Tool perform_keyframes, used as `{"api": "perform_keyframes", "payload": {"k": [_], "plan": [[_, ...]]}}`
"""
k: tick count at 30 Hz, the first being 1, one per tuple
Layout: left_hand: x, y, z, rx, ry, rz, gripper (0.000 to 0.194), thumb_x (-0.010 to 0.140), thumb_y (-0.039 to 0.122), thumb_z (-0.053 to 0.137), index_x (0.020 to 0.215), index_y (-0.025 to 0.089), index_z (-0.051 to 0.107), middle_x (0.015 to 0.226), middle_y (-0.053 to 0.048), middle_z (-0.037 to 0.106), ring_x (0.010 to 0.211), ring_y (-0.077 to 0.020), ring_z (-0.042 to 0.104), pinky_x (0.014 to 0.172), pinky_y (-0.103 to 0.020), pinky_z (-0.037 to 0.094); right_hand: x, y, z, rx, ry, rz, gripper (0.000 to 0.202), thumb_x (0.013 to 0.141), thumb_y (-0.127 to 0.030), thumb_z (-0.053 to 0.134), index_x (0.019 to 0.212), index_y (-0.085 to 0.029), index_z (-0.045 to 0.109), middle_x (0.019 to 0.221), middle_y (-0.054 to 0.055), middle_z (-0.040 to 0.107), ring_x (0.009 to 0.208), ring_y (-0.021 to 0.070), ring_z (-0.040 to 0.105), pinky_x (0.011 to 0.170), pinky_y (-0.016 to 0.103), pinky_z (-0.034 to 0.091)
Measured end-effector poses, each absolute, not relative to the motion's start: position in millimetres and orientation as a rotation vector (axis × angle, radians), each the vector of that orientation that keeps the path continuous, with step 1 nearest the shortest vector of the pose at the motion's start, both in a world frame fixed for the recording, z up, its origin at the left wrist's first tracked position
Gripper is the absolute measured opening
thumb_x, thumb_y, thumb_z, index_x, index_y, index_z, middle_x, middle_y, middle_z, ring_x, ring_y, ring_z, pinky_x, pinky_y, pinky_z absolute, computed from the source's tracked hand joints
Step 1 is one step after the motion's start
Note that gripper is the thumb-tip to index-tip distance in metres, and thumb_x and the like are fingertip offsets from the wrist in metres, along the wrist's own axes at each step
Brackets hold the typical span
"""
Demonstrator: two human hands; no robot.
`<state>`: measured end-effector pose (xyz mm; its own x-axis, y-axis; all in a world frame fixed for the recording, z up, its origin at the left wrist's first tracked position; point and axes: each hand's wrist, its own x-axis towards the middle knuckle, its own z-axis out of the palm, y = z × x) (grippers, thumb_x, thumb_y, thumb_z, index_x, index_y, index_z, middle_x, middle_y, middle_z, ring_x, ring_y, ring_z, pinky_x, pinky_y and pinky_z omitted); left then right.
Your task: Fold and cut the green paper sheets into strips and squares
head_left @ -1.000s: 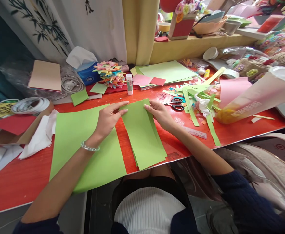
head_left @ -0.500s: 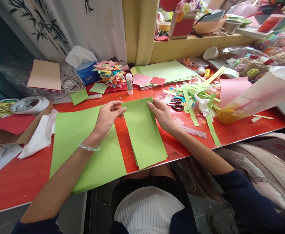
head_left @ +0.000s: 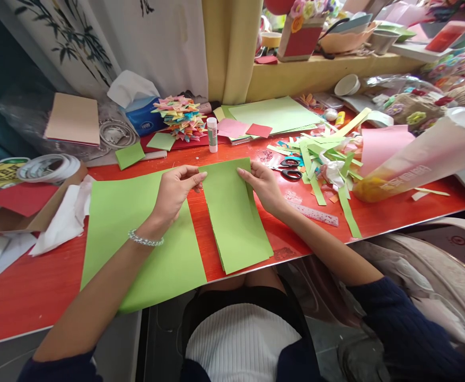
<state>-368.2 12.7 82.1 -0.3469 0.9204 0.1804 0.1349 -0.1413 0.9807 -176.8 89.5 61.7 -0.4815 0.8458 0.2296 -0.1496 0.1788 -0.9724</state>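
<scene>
A folded strip of green paper (head_left: pixel 238 223) is held by its far corners, its lower end near the table's front edge. My left hand (head_left: pixel 175 193) pinches the far left corner between thumb and fingertips. At the far right corner, my right hand (head_left: pixel 263 185) grips the paper, thumb on top and fingers behind. The strip's layers do not quite line up along the left and lower edges. Under my left forearm lies a larger green sheet (head_left: pixel 116 223), its front edge hanging over the table's edge. Black-handled scissors (head_left: pixel 290 171) lie just beyond my right hand.
A glue stick (head_left: pixel 212 135) stands upright behind the strip. On the right are a heap of paper scraps (head_left: pixel 327 159), a ruler (head_left: pixel 315 214) and a tilted plastic cup (head_left: pixel 419 159). A cardboard box (head_left: pixel 37 212) sits at the left, and a tissue pack (head_left: pixel 141 114) at the back.
Both hands keep their hold on the strip. The right thumb has slid slightly left along the far edge, and the strip's layers lie a little closer together at the lower left.
</scene>
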Motion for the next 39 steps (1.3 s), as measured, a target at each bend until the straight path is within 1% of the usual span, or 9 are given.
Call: {"api": "perform_keyframes", "payload": {"k": [7,13,19,25,33,35,36,37,39], "plan": [[-368.0,12.5,82.4,1.224,1.485,1.551,0.020,0.068,0.029,0.077,0.077,0.015,0.067,0.066,0.001,0.060,0.060,-0.0109,0.056,0.062,-0.027,0.048,-176.5,91.3,60.1,-0.724,-1.628,1.419,0.039,0.075,-0.061,0.064,0.085,-0.024,0.056,0.082,0.002,0.059,0.086,0.0195,0.057,0.069,0.032,0.050],[-366.8,10.9,84.6,1.245,1.475,1.538,0.018,0.069,0.028,0.076,0.076,0.015,0.067,0.064,0.001,0.058,0.060,-0.0107,0.053,0.060,-0.026,0.045,-175.7,90.6,60.8,-0.653,-1.547,1.496,0.032,0.076,-0.051,0.069,0.085,-0.023,0.058,0.082,0.001,0.063,0.080,0.0171,0.061,0.072,0.032,0.052],[-366.5,11.4,83.7,1.254,1.484,1.520,0.020,0.068,0.031,0.077,0.075,0.016,0.065,0.068,0.001,0.057,0.064,-0.0104,0.051,0.060,-0.024,0.041,-176.8,90.6,61.4,-0.640,-1.510,1.528,0.032,0.074,-0.050,0.071,0.084,-0.022,0.058,0.082,0.001,0.065,0.080,0.0171,0.063,0.074,0.032,0.054],[-360.8,8.7,83.0,1.241,1.447,1.251,0.026,0.068,0.037,0.077,0.067,0.015,0.062,0.065,0.001,0.057,0.061,-0.0119,0.055,0.064,-0.027,0.048,-174.6,92.3,62.9,-0.638,-1.461,1.549,0.026,0.077,-0.044,0.070,0.086,-0.022,0.061,0.084,0.002,0.067,0.076,0.0174,0.064,0.073,0.034,0.054],[-374.9,17.2,68.6,1.204,1.549,1.397,0.024,0.069,0.034,0.075,0.068,0.014,0.061,0.067,-0.001,0.059,0.064,-0.0138,0.058,0.066,-0.029,0.052,-172.2,94.5,64.9,-0.720,-1.561,1.684,0.029,0.069,-0.045,0.076,0.077,-0.020,0.064,0.081,0.004,0.069,0.078,0.0210,0.065,0.074,0.036,0.054],[-375.7,16.6,65.9,1.342,1.707,1.366,0.021,0.073,0.031,0.071,0.083,0.015,0.063,0.078,-0.004,0.064,0.073,-0.0172,0.062,0.072,-0.033,0.053,-173.0,95.2,62.2,-0.757,-1.585,1.649,0.030,0.068,-0.046,0.076,0.072,-0.020,0.062,0.076,0.003,0.067,0.075,0.0203,0.063,0.069,0.035,0.053],[-374.2,15.2,65.5,1.466,1.807,1.363,0.026,0.075,0.029,0.070,0.096,0.015,0.063,0.092,-0.007,0.066,0.083,-0.0202,0.064,0.078,-0.036,0.053,-173.4,95.6,60.6,-0.782,-1.596,1.622,0.031,0.068,-0.047,0.076,0.070,-0.020,0.060,0.073,0.003,0.066,0.072,0.0197,0.062,0.066,0.034,0.052],[-371.4,13.2,65.8,1.621,1.900,1.361,0.036,0.077,0.026,0.067,0.111,0.015,0.059,0.109,-0.011,0.064,0.098,-0.0235,0.062,0.087,-0.039,0.051,-173.8,95.9,59.1,-0.807,-1.606,1.595,0.033,0.068,-0.048,0.076,0.069,-0.020,0.059,0.070,0.003,0.064,0.070,0.0189,0.061,0.063,0.032,0.051],[-362.4,7.6,67.5,1.997,1.972,1.310,0.052,0.083,0.022,0.061,0.132,0.016,0.047,0.138,-0.016,0.048,0.127,-0.0268,0.047,0.104,-0.044,0.040,-174.5,96.6,56.3,-0.843,-1.632,1.558,0.034,0.070,-0.050,0.074,0.068,-0.020,0.057,0.066,0.002,0.061,0.065,0.0166,0.057,0.056,0.030,0.048]]}}
